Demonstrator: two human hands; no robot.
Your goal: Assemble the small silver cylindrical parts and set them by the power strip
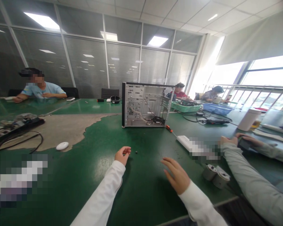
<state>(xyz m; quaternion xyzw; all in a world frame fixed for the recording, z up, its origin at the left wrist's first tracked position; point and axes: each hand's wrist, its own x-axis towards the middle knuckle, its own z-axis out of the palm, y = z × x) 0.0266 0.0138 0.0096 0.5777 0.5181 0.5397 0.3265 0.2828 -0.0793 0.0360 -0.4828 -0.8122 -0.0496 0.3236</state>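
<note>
My left hand (123, 154) is just above the green table, its fingers loosely curled and a small gap between the fingertips. I see nothing held in it. Right beside its fingertips lies a tiny dark piece (136, 152), too small to name. My right hand (176, 175) hovers lower right with fingers spread, palm down, holding nothing. Beyond both hands stands an open computer case (147, 108), its side panel off, with loose cables (138, 113) inside. A screwdriver (169, 128) with an orange and black handle lies by the case's right front corner.
At right, a co-worker's sleeved arms (240, 169) reach in, hands on a dark object. Two metal cylinders (221, 179) stand near my right arm. A power strip (16, 130) and a white disc (62, 146) lie left. Green (186, 107) and blue baskets (217, 109) sit behind.
</note>
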